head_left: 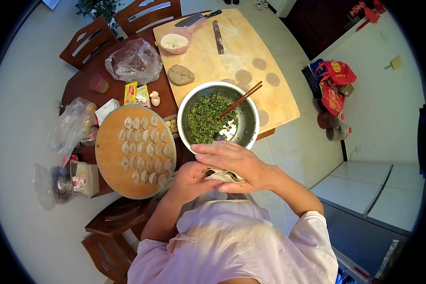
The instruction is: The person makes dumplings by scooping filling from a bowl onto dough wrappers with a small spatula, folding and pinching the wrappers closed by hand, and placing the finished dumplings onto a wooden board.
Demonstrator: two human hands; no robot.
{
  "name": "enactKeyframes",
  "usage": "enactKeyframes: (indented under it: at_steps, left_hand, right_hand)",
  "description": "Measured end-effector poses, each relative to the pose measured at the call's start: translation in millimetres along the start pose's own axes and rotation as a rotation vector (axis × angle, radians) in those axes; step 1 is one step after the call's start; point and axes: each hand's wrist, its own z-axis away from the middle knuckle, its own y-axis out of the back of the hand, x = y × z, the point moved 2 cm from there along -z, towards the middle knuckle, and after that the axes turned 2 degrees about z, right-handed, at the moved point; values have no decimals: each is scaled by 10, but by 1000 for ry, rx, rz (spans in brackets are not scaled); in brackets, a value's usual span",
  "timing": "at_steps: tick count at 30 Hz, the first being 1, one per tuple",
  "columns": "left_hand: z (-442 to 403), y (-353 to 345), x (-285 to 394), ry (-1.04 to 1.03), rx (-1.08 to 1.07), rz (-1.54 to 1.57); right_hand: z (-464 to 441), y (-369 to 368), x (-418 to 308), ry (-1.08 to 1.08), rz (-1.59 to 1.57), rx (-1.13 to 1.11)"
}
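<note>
Pale pink fabric top (232, 241) lies nearest. Beyond it, left hand (189, 180) and right hand (239, 163) together grip a folded off-white dough wrapper (226, 176) with dark green filling; it looks light, soft, easily torn, best pinched along its edges. Farther, brown wooden chopsticks (241, 100) jut over a round silver metal bowl (249, 124); left lies a round wooden board (110, 142) of grey-white dumplings (149, 150).

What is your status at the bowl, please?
Left grip, right grip: both holding the dumpling. Dumpling unsealed, filling showing. Bowl just beyond; nothing visibly in the way.
</note>
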Motion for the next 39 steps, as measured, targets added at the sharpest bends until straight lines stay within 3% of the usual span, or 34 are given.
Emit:
enactKeyframes:
  at_steps: [8, 11, 14, 17, 18, 22, 31, 37, 39]
  left_hand:
    - [-68, -11, 18, 97, 77, -141]
    - [-141, -205, 273, 254, 95, 137]
    - [-306, -54, -157, -231, -95, 96]
    - [-304, -306, -185, -350, 115, -19]
    - [-351, -340, -43, -371, 55, -309]
    - [-425, -410, 267, -328, -28, -619]
    - [-416, -399, 339, -485, -56, -802]
    - [-413, -404, 178, -620, 142, -887]
    - [-460, -394, 251, -452, 90, -721]
  right_hand:
    - [-26, 162, -107, 63, 260, -4]
    - [12, 181, -143, 125, 342, 66]
    - [51, 187, -133, 167, 261, 141]
    - [66, 239, -142, 111, 115, 221]
    - [82, 249, -119, 102, 104, 243]
    - [67, 217, -76, 105, 29, 323]
    - [23, 272, -130, 131, 175, 261]
    - [76, 168, -41, 42, 115, 307]
    - [99, 147, 40, -20, 42, 330]
